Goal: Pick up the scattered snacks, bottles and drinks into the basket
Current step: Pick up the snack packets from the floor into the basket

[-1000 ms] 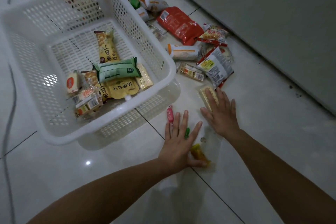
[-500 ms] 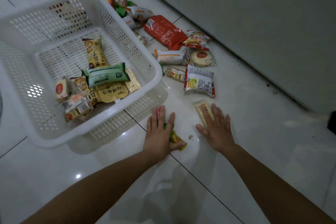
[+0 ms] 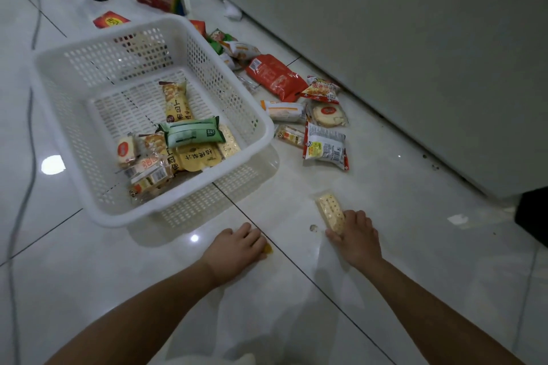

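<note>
right hand [image 3: 354, 234]: fingers curled onto the near end of the cracker packet [image 3: 330, 212], which lies flat on the floor tile [image 3: 415, 216]. I can't tell yet if the thumb is under it.
left hand [image 3: 237, 246]: closed down over small candies on the floor. Only a yellow one [image 3: 268, 249] peeks out at the fingertips, so what else is inside I can't say.
how I'd do it: I'd slide a thumb under the packet's edge before lifting — clear film on glossy tile will probably skate away if I pinch from above. With the left I'd scoop inward so nothing squirts out.
cracker packet: pale rectangular biscuit with rows of dots in a clear wrapper — thin and probably snappable, so go easy.
basket [image 3: 267, 130]: white, perforated, just up-left of both hands, a few snacks already in it.
leftovers: a grey-white pouch [image 3: 324, 147], a red bag [image 3: 275, 77] and more wrappers by the wall.
</note>
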Action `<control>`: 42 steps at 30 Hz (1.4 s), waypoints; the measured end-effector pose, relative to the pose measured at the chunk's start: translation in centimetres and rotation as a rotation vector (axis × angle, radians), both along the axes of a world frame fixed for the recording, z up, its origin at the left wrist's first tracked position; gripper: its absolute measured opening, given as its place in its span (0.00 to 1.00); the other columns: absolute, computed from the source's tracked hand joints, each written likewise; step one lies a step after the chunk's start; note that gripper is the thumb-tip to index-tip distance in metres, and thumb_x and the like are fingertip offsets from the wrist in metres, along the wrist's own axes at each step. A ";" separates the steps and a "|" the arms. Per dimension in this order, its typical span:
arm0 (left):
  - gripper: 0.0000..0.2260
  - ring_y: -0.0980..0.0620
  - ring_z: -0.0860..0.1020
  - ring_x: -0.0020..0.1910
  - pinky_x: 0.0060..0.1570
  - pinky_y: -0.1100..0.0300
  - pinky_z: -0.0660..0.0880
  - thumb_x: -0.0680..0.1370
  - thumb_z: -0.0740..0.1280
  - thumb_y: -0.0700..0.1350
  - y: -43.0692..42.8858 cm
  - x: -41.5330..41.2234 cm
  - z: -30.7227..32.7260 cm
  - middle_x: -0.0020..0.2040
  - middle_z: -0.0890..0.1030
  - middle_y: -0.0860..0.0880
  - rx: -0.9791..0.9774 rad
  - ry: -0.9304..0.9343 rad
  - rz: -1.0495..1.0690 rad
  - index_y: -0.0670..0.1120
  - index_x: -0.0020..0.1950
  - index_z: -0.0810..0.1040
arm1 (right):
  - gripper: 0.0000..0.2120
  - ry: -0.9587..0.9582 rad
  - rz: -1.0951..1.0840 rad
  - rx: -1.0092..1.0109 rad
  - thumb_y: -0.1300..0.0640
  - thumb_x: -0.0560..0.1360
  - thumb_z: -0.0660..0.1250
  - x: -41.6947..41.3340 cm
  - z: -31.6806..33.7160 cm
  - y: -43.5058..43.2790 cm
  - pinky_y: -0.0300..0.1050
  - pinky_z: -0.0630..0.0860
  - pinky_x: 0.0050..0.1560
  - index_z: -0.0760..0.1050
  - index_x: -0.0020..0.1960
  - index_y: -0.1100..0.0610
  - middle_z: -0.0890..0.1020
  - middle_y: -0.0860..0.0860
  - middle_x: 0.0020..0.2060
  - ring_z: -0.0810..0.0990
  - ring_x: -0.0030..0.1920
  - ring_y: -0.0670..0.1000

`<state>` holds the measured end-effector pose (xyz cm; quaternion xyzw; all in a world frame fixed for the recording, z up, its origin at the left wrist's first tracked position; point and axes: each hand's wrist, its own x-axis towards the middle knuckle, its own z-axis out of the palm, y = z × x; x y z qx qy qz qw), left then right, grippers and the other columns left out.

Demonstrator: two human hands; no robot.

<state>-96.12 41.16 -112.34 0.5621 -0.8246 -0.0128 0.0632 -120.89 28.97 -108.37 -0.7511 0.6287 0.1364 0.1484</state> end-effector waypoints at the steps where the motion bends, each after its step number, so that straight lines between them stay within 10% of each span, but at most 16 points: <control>1: 0.12 0.50 0.75 0.35 0.21 0.61 0.66 0.76 0.56 0.55 -0.1 0.1 0.2 0.38 0.77 0.49 0.020 -0.012 0.005 0.47 0.43 0.69 | 0.26 -0.004 -0.018 0.032 0.42 0.75 0.62 0.3 0.2 0.0 0.50 0.69 0.57 0.63 0.65 0.59 0.68 0.57 0.61 0.70 0.61 0.57; 8: 0.19 0.51 0.74 0.23 0.16 0.65 0.61 0.73 0.54 0.55 -0.7 2.3 4.0 0.28 0.76 0.50 0.014 -0.091 0.128 0.47 0.33 0.78 | 0.27 -0.155 -0.102 0.137 0.45 0.71 0.69 2.6 2.9 -0.7 0.44 0.70 0.46 0.68 0.60 0.61 0.73 0.58 0.56 0.77 0.54 0.58; 18: 0.17 0.46 0.77 0.46 0.31 0.55 0.67 0.82 0.52 0.55 -7.5 8.3 20.0 0.50 0.76 0.46 -0.241 -0.053 0.474 0.44 0.56 0.73 | 0.19 -0.466 0.170 -0.242 0.47 0.68 0.72 12.7 17.3 -6.9 0.43 0.64 0.36 0.76 0.52 0.58 0.76 0.55 0.50 0.70 0.43 0.50; 23: 0.25 0.40 0.71 0.62 0.52 0.43 0.75 0.80 0.52 0.61 -8.4 12.8 22.1 0.70 0.65 0.41 0.015 0.082 0.893 0.44 0.69 0.64 | 0.39 -0.530 0.197 -0.116 0.41 0.72 0.67 20.3 22.7 -7.4 0.50 0.68 0.63 0.56 0.74 0.60 0.58 0.59 0.71 0.66 0.67 0.59; 28: 0.39 0.43 0.39 0.77 0.73 0.41 0.47 0.77 0.48 0.67 -6.5 14.0 18.5 0.78 0.39 0.43 0.421 0.151 0.939 0.44 0.78 0.39 | 0.42 -0.547 0.231 -0.056 0.39 0.75 0.60 20.6 21.8 -6.8 0.57 0.54 0.73 0.41 0.77 0.56 0.45 0.53 0.76 0.48 0.75 0.57; 37: 0.32 0.38 0.59 0.73 0.67 0.44 0.63 0.80 0.50 0.61 -7.3 15.7 17.5 0.75 0.59 0.37 0.265 0.112 1.042 0.39 0.76 0.54 | 0.35 -0.440 -0.005 -0.197 0.42 0.78 0.58 13.1 19.4 -11.8 0.53 0.58 0.70 0.52 0.76 0.61 0.55 0.61 0.73 0.55 0.73 0.61; 42: 0.32 0.40 0.53 0.76 0.72 0.44 0.55 0.81 0.49 0.59 -9.3 14.8 20.2 0.77 0.53 0.38 0.273 0.075 1.020 0.40 0.78 0.47 | 0.33 -0.398 -0.063 -0.187 0.43 0.79 0.56 11.7 20.9 -13.0 0.54 0.59 0.70 0.52 0.76 0.60 0.56 0.62 0.73 0.55 0.73 0.61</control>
